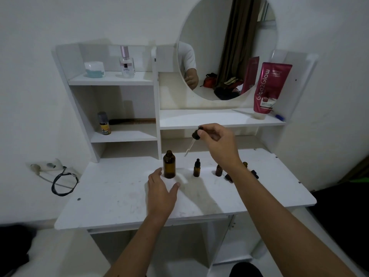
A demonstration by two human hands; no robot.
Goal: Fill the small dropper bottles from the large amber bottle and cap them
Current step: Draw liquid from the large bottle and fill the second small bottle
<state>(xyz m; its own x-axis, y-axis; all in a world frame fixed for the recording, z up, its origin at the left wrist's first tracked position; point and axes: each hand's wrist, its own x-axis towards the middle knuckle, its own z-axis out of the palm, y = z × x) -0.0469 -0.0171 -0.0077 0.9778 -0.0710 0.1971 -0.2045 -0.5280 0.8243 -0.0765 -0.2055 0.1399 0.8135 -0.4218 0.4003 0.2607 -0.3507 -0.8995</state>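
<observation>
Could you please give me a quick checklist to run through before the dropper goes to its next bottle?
1. Dropper held firmly: ok, the right hand pinches its black cap, with the glass pipette hanging tilted above the table.
2. Large amber bottle open and upright: ok, no cap on its neck.
3. Large bottle steadied: not ok, the left hand lies open beside it, apparently not gripping.
4. Liquid in the pipette: cannot tell, too small to see.
5. Capped small dropper bottle upright: ok.
6. Open small bottle free to receive: ok, uncapped and upright, though the right forearm hides other bottles behind it.
</observation>
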